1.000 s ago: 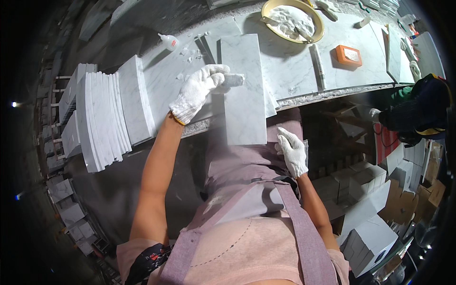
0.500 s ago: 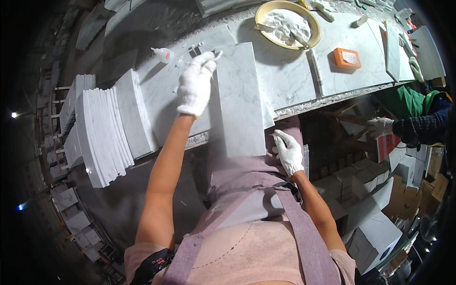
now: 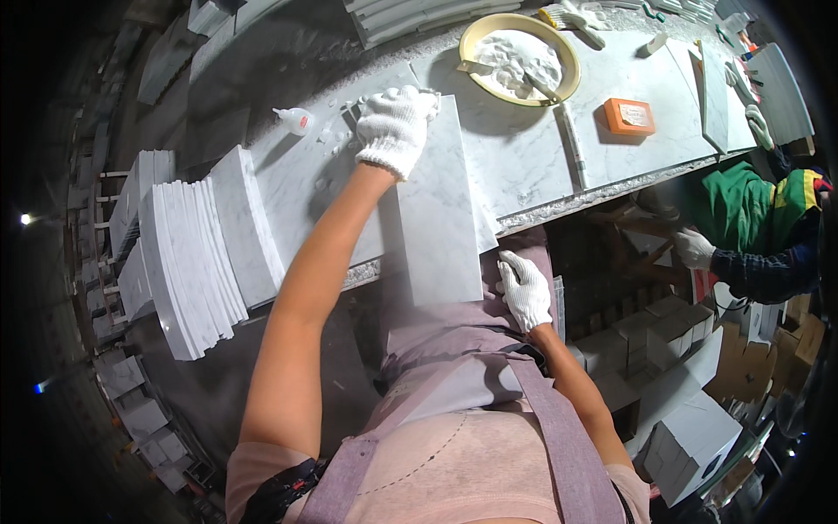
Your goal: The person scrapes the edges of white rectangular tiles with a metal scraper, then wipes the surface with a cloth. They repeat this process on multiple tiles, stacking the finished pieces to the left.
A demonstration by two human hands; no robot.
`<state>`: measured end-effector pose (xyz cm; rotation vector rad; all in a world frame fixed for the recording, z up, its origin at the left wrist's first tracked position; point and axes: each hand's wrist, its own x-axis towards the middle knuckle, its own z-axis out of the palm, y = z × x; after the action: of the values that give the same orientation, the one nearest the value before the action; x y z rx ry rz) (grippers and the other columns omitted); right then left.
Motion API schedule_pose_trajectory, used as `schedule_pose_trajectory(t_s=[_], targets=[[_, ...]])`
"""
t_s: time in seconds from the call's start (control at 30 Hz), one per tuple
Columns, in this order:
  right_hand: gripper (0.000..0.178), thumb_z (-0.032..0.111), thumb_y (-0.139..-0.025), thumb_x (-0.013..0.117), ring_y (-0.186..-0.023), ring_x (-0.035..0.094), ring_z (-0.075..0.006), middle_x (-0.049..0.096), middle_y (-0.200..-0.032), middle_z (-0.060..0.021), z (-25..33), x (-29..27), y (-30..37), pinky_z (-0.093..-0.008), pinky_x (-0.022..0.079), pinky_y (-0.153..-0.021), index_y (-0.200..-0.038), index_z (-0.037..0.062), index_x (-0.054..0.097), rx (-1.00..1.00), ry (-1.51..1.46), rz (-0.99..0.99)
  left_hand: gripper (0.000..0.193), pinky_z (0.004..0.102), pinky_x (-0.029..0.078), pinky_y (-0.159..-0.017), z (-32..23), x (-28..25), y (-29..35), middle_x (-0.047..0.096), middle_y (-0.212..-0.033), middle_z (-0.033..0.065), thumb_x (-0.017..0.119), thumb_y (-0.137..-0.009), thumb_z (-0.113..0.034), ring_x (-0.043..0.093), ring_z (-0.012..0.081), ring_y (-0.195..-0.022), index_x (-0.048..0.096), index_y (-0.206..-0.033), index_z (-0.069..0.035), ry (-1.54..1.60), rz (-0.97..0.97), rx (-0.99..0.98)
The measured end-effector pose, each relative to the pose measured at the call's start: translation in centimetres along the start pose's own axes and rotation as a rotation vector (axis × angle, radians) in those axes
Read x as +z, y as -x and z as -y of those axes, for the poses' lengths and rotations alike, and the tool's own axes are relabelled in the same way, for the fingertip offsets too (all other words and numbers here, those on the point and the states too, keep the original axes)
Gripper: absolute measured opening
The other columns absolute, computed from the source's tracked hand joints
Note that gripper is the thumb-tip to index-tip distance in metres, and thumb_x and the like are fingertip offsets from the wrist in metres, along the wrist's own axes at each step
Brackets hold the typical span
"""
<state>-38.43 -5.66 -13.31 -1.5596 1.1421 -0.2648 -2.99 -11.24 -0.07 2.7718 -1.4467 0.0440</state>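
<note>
A long pale grey marble tile point(image 3: 436, 210) lies on the bench with its near end jutting over my lap. My left hand point(image 3: 397, 131), in a white knitted glove, is on the tile's far left corner with its fingers bunched; whether a small thing is pinched in them is hidden. My right hand point(image 3: 526, 293), gloved alike, is beside the tile's near right edge, apart from it. Its fingers are loosely bent, thumb apart, with nothing visible in them. Left of my left hand stands a small white squeeze bottle point(image 3: 297, 120), near small bits on the slab.
A yellow basin point(image 3: 572, 83) holds white powder and a scraper. An orange box point(image 3: 629, 116) sits right of a long narrow bar point(image 3: 573, 144). Stacked marble tiles point(image 3: 192, 262) stand at left. A co-worker's gloved hand point(image 3: 695, 250) is at right, above cardboard boxes point(image 3: 690, 445).
My left hand has moved right, from beside the tile onto its far corner, and its fingers have bunched. My right hand has hardly moved. The view has shifted slightly.
</note>
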Motion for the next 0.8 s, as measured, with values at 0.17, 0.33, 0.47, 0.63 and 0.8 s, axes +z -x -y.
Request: schedule_pose_trajectory(t_s=[0.17,0.33,0.47,0.63,0.8], targets=[[0.030,0.021,-0.105,0.068,-0.070,0.071,-0.0116,0.072,-0.101,-0.0058,0.2,-0.2,0.2,-0.0269,0.055,-0.057,-0.130,0.0067,0.072,0.019,-0.026,0.005,0.027,0.0519,0.058,-0.090,0.3,-1.3,-1.0,0.073,-0.116,0.0133,0.058,-0.098,-0.039,0.072,0.0364,-0.109,0.076,-0.106,-0.020,0.024,0.178,-0.015],[0.030,0.021,-0.104,0.068,-0.071,0.071,-0.0115,0.074,-0.103,-0.0050,0.3,-0.2,0.2,-0.0266,0.054,-0.058,-0.131,0.0067,0.072,0.009,-0.052,0.004,0.025,0.0483,0.058,-0.085,-0.1,-2.7,0.1,0.073,-0.113,0.0121,0.057,-0.098,-0.037,0.073,0.0334,-0.104,0.074,-0.103,-0.020,0.132,0.406,-0.008],[0.031,0.021,-0.105,0.068,-0.073,0.072,-0.0113,0.074,-0.105,-0.0044,1.0,-0.5,0.6,-0.0256,0.055,-0.059,-0.132,0.0076,0.072,0.098,-0.143,0.043,0.019,0.0465,0.059,-0.076,0.2,-4.8,6.5,0.078,-0.097,0.0095,0.058,-0.091,-0.028,0.075,0.0318,-0.089,0.076,-0.093,-0.020,0.136,0.307,0.279],[0.034,0.025,-0.106,0.065,-0.079,0.068,-0.0112,0.074,-0.104,-0.0049,2.7,-1.4,1.4,-0.0274,0.056,-0.069,-0.135,0.0076,0.070,0.132,-0.097,0.101,0.021,0.0458,0.056,-0.091,3.2,-5.6,12.8,0.073,-0.108,0.0104,0.064,-0.095,-0.032,0.071,0.0329,-0.104,0.078,-0.109,-0.025,0.210,0.477,0.204],[0.042,0.035,-0.109,0.060,-0.089,0.067,-0.0153,0.070,-0.109,-0.0080,3.9,-2.8,1.4,-0.0287,0.056,-0.079,-0.143,0.0098,0.065,0.355,-0.367,0.289,0.030,0.0438,0.053,-0.102,8.2,-4.1,13.8,0.072,-0.125,0.0088,0.074,-0.091,-0.020,0.069,0.0312,-0.116,0.074,-0.120,-0.014,0.484,-0.062,-0.247]])
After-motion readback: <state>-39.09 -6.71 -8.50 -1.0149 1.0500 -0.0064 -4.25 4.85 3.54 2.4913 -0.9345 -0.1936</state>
